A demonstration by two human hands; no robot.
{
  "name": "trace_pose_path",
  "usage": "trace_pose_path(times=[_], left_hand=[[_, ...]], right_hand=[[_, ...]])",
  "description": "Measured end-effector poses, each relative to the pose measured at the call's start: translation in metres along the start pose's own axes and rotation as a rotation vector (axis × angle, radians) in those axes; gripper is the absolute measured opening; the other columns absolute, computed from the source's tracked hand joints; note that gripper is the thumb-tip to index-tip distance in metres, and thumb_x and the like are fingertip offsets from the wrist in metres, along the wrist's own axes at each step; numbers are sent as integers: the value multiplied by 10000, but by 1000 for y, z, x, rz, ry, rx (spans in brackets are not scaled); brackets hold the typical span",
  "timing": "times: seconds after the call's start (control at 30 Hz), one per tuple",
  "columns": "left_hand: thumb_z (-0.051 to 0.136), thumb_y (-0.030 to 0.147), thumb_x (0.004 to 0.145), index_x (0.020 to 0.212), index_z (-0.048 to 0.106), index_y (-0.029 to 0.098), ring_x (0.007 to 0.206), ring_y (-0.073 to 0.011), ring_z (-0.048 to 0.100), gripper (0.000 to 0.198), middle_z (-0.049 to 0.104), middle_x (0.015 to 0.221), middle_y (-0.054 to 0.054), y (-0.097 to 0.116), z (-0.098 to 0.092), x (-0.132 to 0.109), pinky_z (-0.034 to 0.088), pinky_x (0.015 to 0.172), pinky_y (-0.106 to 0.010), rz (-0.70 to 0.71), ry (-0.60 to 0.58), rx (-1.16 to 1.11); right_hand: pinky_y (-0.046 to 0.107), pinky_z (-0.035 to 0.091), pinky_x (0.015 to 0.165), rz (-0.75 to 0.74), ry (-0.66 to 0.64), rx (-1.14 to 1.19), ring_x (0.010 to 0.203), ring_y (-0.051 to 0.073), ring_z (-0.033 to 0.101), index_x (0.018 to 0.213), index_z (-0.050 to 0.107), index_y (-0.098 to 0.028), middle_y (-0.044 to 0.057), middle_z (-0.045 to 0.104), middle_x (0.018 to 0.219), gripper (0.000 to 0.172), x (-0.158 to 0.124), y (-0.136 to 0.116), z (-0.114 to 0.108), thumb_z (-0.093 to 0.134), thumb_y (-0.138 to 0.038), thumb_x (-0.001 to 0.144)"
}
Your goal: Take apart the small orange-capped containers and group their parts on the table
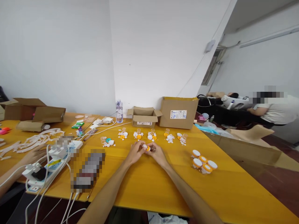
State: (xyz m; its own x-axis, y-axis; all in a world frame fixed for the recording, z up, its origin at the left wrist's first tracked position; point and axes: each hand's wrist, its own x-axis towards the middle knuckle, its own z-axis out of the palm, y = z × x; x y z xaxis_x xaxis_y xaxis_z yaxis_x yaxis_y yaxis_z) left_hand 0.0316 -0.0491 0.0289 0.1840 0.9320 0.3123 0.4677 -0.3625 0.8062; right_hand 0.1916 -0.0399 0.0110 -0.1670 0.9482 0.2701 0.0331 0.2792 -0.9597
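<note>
Both hands meet over the middle of the table around a small jar with an orange-and-white lid point(146, 147), tilted on its side. My left hand point(135, 151) grips its left end with thumb and fingers. On the orange side, my right hand point(158, 153) has its fingers closed. Most of the jar is hidden by the fingers. Beyond the hands runs a row of clear cups point(153, 131), orange rings point(139, 137), white discs point(149, 137) and small white pieces point(170, 138). Several lidded jars point(206, 168) stand together to the right.
An open carton point(144, 118), a large closed carton point(178, 113) and a water bottle point(119, 111) line the wall. Left lie a phone point(90, 169), a power strip point(54, 165) with cables and another person's arm point(14, 169). A person point(277, 109) sits far right.
</note>
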Motion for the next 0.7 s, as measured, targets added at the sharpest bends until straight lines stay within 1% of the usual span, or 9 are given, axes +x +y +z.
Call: trace_pose_path(times=[0.07,0.13,0.2,0.27,0.3,0.37,0.47,0.57,0.7], left_hand=[[581,374,842,1053,658,240,894,-209,584,262,693,926,-22,0,0,-1,410,914,-360,1,-13,-39],[565,404,854,962,661,216,831,-196,581,237,676,861,-21,-1,2,-1,435,850,-333,14,-23,-67],[541,468,864,825,644,197,754,-183,564,293,651,775,-20,-2,3,-1,443,772,-309,6,-16,-54],[532,527,857,759,625,195,723,-181,548,359,627,719,-17,-3,4,-2,439,742,-304,-19,23,4],[540,543,849,779,633,196,732,-185,549,365,627,722,-18,-3,4,-3,439,746,-306,-26,40,26],[561,542,837,917,658,203,787,-194,568,362,655,804,-30,-2,3,-4,448,770,-308,-5,29,8],[542,518,859,1090,642,211,885,-199,600,397,682,983,-54,3,-1,-6,465,811,-304,86,-85,-122],[490,527,890,997,664,197,857,-189,606,387,693,940,-48,7,-3,-6,467,786,-288,124,-135,-165],[470,571,886,803,645,186,655,-153,548,431,651,708,-6,7,0,-6,431,651,-265,31,-42,-84]], right_hand=[[302,502,653,7,-9,11,688,179,604,752,605,-219,1,664,724,429,0,2,1,817,-536,556],[301,504,660,21,-18,24,696,180,609,757,600,-218,0,666,730,444,-3,2,2,824,-542,551],[299,505,669,28,-29,32,705,179,616,771,601,-217,3,674,749,439,-7,1,4,823,-533,562],[293,501,662,25,-40,17,693,172,613,783,605,-217,0,676,750,409,-10,0,5,809,-516,594],[289,499,655,20,-45,6,682,167,609,786,607,-217,-5,673,741,391,-11,-1,5,800,-510,611],[286,496,645,8,-50,-5,669,164,604,793,610,-218,-9,670,731,372,-12,-1,5,781,-508,633],[286,494,637,-7,-20,6,679,170,607,800,597,-220,-1,675,743,389,-12,0,5,763,-535,641],[282,485,613,-10,5,-12,660,171,597,796,581,-223,-3,663,716,395,-13,0,5,755,-545,648],[285,477,613,-58,15,-115,631,163,585,816,592,-225,-7,655,725,284,-19,-6,7,710,-461,709]])
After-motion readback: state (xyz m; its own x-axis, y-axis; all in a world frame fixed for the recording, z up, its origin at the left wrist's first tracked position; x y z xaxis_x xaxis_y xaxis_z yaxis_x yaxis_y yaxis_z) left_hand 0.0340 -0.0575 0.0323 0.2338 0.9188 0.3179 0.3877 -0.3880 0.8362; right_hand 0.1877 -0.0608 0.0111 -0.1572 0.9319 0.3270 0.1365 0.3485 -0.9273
